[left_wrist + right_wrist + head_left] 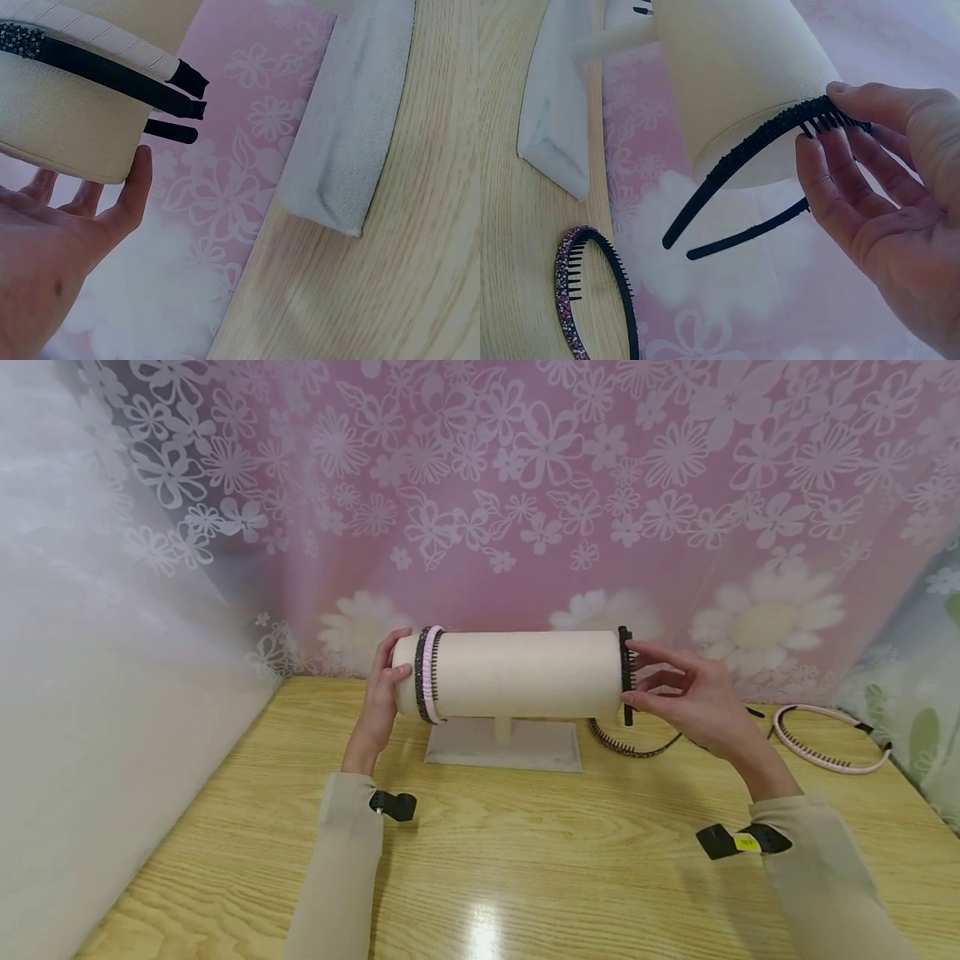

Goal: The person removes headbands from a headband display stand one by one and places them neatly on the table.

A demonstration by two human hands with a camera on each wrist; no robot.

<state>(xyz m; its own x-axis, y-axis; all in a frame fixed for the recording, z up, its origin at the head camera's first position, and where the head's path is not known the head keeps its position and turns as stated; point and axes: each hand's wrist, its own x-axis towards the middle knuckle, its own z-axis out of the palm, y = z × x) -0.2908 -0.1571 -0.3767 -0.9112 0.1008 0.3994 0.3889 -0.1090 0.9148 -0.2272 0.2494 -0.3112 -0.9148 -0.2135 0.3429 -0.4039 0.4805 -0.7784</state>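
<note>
A cream cylinder-shaped headband stand (528, 675) lies level across a post on a flat base (502, 747). My left hand (380, 697) grips its left end, thumb towards me and fingers round the edge. Close to that hand, a dark glittery headband (422, 681) and a pink headband (431, 670) sit side by side around the cylinder. At the opposite end, my right hand (693, 695) pinches a black beaded headband (761, 133) between thumb and fingers. In the right wrist view its comb teeth face the fingers, and its two tips spread past the cylinder's rim.
On the wooden table (480, 835), a glittery headband (564, 300) with comb teeth lies behind the right hand. Farther right lies a pink toothed headband (828, 767). A flowered pink curtain (525, 527) hangs behind, and a white sheet (135, 652) stands at the left.
</note>
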